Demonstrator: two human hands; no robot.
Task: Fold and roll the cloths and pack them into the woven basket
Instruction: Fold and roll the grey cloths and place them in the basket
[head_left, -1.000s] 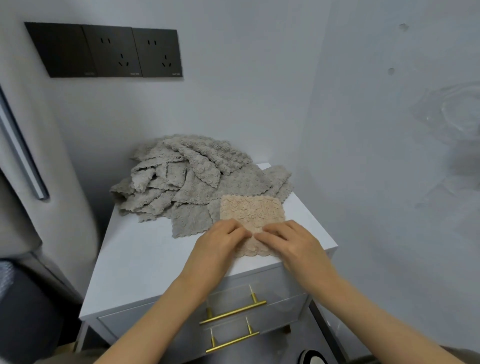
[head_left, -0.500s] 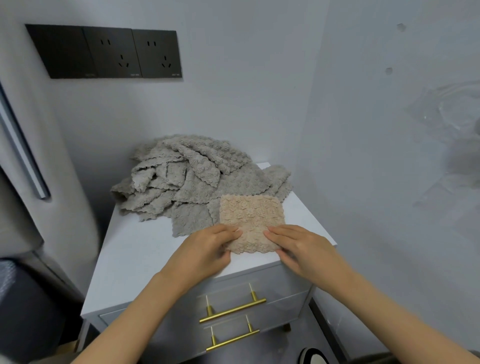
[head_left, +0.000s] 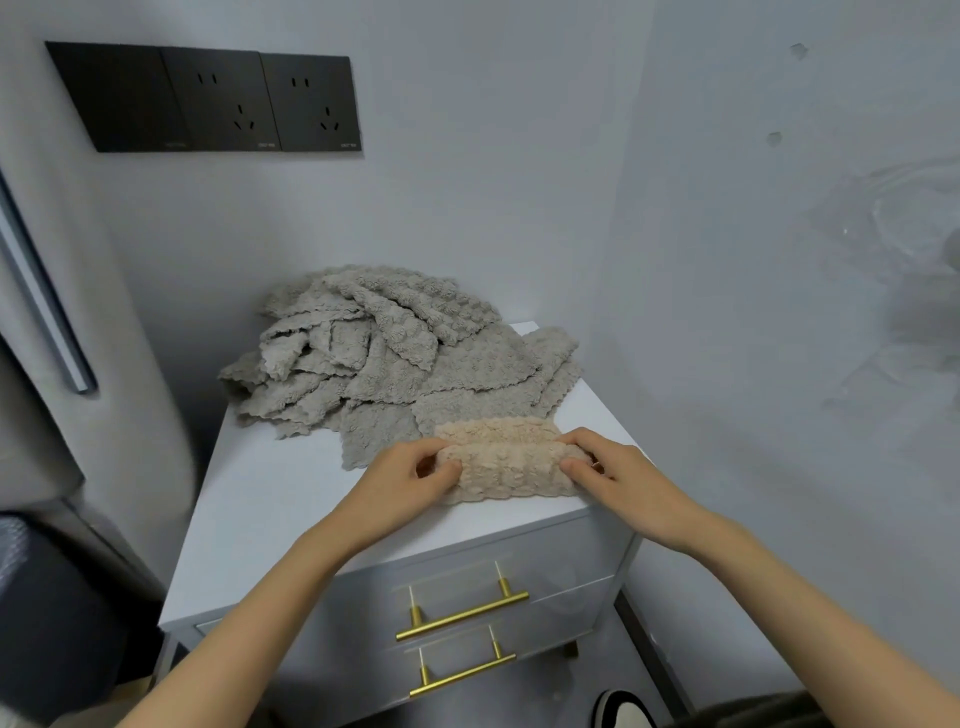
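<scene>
A beige cloth (head_left: 506, 467) lies at the front right part of a white bench (head_left: 270, 499), close to its near edge, drawn into a long band that runs from 9 o'clock to 3 o'clock. A crease runs along the band. The part on the 6 o'clock side of it looks thicker and ends in a scalloped edge. Whether that part is folded or rolled I cannot tell.

The left hand (head_left: 410, 473) holds the 9 o'clock end of the band. Its grip is closed on the cloth, with the fingers curled over the top and the thumb pressed against the near side. The right hand (head_left: 608, 467) holds the 3 o'clock end the same way, with fingers bent over the crease and the thumb against the near face. Both forearms reach in from 6 o'clock.

A loose heap of grey cloths (head_left: 384, 358) covers the back of the bench at 11 o'clock from the beige cloth, and its nearest flap touches the far edge of the band. It reaches the wall behind.

Below the top are two drawers with brass handles, the upper handle (head_left: 462, 616) above the lower handle (head_left: 462, 675). A row of black sockets (head_left: 218, 101) sits on the wall at 10 o'clock. The tip of a shoe (head_left: 621, 709) shows on the floor at 5 o'clock.
</scene>
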